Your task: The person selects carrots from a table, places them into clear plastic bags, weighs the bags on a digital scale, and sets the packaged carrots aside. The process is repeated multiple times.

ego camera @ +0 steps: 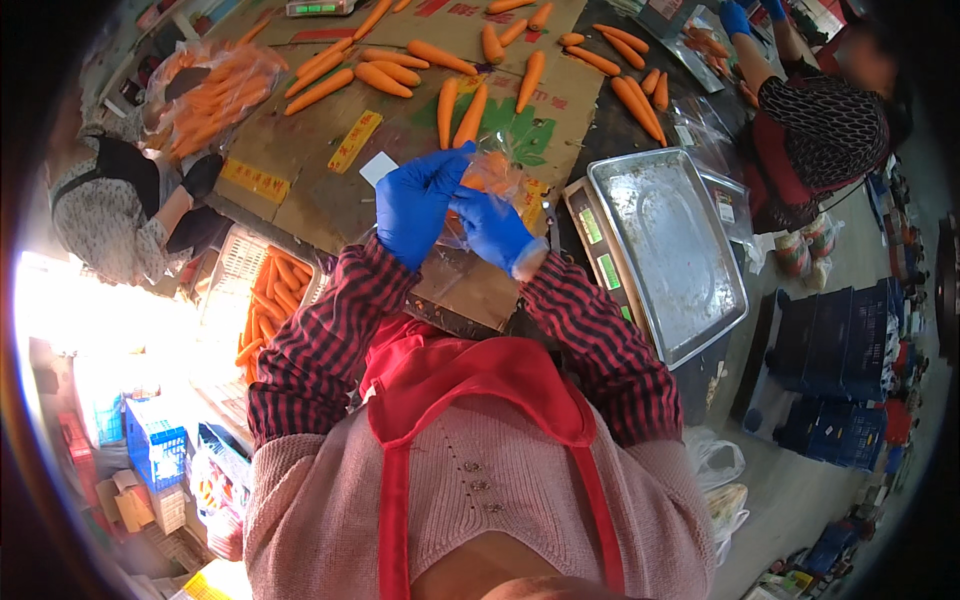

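Both my hands wear blue gloves and meet at a small clear plastic bag with orange carrot showing through it. My left hand pinches the bag's plastic from the left, its fingers curled at the top. From the right, my right hand grips the lower side of the bag. Part of the bag is hidden behind the gloves. Just beyond it, two carrots lie side by side on the cardboard-covered table. A white card rests beside my left hand.
A scale with a metal tray stands to my right. At my left is a plastic crate of carrots. More carrots lie across the table. A person works by a large bag of carrots; another person is at right.
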`<state>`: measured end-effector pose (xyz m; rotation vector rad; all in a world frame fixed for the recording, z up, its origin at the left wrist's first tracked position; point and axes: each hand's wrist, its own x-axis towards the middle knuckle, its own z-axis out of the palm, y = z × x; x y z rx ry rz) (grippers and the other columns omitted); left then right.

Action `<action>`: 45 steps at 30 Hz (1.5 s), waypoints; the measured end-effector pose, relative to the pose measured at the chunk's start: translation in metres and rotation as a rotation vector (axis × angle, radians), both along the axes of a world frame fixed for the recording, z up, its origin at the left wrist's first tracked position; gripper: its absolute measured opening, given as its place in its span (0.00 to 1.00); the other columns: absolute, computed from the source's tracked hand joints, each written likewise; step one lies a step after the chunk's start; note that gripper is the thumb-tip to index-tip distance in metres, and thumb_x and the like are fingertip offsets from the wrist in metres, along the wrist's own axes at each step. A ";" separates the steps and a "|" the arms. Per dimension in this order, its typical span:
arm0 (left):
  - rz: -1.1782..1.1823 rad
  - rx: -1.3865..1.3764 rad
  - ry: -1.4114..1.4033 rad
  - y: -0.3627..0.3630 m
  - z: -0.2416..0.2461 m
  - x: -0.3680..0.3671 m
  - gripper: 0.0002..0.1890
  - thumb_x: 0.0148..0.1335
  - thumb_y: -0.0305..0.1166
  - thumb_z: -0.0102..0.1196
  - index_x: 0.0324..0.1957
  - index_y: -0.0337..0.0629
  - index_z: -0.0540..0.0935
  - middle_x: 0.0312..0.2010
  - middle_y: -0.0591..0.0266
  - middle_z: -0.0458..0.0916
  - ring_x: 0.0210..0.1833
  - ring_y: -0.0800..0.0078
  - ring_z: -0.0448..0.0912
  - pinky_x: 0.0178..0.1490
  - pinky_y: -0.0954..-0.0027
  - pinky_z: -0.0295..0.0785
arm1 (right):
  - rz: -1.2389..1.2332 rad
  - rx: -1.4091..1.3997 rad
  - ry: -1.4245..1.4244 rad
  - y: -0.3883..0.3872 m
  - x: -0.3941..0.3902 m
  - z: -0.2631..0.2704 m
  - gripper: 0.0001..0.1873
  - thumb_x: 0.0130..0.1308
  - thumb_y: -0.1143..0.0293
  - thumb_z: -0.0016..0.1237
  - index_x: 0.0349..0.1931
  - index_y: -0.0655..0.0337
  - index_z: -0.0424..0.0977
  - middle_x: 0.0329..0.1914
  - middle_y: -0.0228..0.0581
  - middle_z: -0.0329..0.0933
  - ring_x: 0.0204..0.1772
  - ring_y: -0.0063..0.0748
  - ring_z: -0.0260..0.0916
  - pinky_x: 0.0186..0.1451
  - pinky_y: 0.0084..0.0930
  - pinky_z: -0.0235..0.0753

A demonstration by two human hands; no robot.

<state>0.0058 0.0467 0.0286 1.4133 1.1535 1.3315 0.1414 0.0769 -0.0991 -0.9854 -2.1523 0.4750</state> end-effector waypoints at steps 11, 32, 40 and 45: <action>-0.080 0.182 0.240 -0.028 -0.003 0.018 0.12 0.58 0.29 0.59 0.43 0.36 0.82 0.34 0.60 0.83 0.35 0.82 0.77 0.42 0.77 0.73 | -0.161 -0.233 -0.191 0.036 -0.031 -0.008 0.07 0.56 0.73 0.45 0.32 0.61 0.77 0.32 0.49 0.77 0.37 0.46 0.76 0.37 0.37 0.73; -0.302 0.111 0.334 0.089 0.066 -0.019 0.10 0.59 0.33 0.55 0.35 0.36 0.84 0.26 0.63 0.81 0.33 0.79 0.77 0.41 0.75 0.70 | -0.197 -0.124 -0.192 0.005 0.057 0.100 0.57 0.43 0.67 0.64 0.71 0.50 0.37 0.68 0.54 0.54 0.53 0.57 0.69 0.53 0.38 0.72; 0.039 0.229 0.113 0.070 0.068 -0.061 0.17 0.63 0.32 0.51 0.53 0.42 0.77 0.36 0.74 0.74 0.33 0.86 0.68 0.36 0.81 0.65 | -0.300 0.151 0.233 0.127 0.069 0.143 0.09 0.59 0.67 0.48 0.34 0.59 0.79 0.31 0.46 0.78 0.31 0.43 0.76 0.35 0.32 0.74; 0.190 -0.136 0.269 0.068 -0.027 -0.120 0.15 0.65 0.32 0.49 0.52 0.44 0.79 0.32 0.73 0.75 0.29 0.86 0.67 0.34 0.83 0.64 | -0.474 0.133 0.472 0.170 0.194 0.204 0.10 0.58 0.69 0.49 0.36 0.65 0.79 0.30 0.42 0.79 0.30 0.29 0.77 0.31 0.24 0.74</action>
